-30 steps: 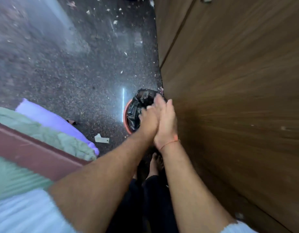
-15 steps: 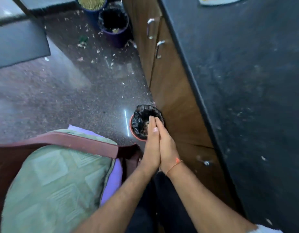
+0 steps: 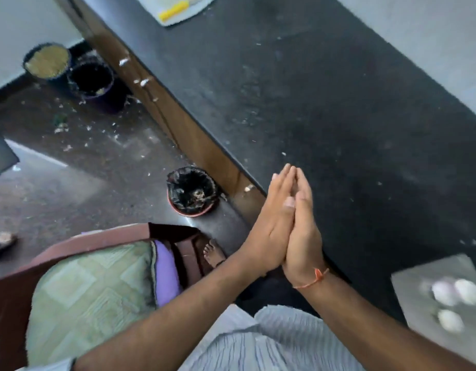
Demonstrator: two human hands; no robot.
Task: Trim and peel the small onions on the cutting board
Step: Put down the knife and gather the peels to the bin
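1. Three pale, peeled-looking onions (image 3: 455, 298) lie on a grey cutting board (image 3: 416, 293) at the desk's (image 3: 312, 103) near right end.
2. They are blurred; the board is cut off by the frame edge.
3. Left hand (image 3: 271, 228) and right hand (image 3: 302, 236) are pressed palm to palm, fingers straight and together, holding nothing, above the desk edge; a lined bin (image 3: 192, 191) stands on the floor below.

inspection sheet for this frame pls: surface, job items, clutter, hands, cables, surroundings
Surface: dark counter, pale flecks on it.
Job's things: three pale peeled onions on a grey board at lower right, blurred.
Clutter: scraps on the floor; lined bin by the cabinet.
Hands: left hand and right hand pressed palm to palm, fingers straight, holding nothing.
Cables: nothing seen.
Surroundings: cushioned chair, two buckets, white board with yellow item.
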